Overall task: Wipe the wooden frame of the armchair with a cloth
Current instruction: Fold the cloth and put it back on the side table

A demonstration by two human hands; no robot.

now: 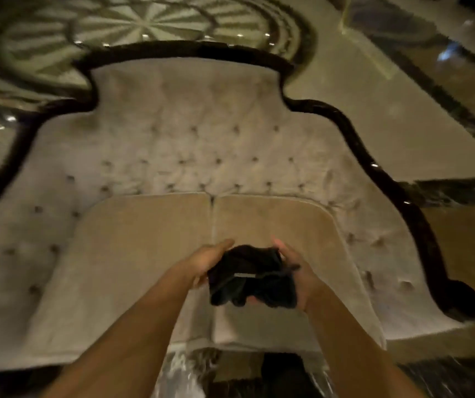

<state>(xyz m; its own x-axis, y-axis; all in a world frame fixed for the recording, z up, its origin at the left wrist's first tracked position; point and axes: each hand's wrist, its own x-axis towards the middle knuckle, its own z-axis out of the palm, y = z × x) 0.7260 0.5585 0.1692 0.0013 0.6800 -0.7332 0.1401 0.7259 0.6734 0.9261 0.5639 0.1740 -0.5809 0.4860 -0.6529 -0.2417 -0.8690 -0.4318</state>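
Observation:
A wide tufted armchair fills the view, its grey upholstery edged by a dark, curving wooden frame (354,130) that runs over the backrest and down both arms. A beige seat cushion (144,254) lies in the middle. Above the cushion's front I hold a bunched black cloth (247,277) between both hands. My left hand (204,261) grips its left side, and my right hand (296,271) cups its right side from beneath. Both hands are well apart from the frame. The frame's right arm ends in a rounded scroll (460,303).
Behind the chair lies glossy marble floor (388,116) with a round striped inlay (144,24) and dark border bands (445,96). The chair's front edge is close below my arms, with dark polished floor (288,374) under it.

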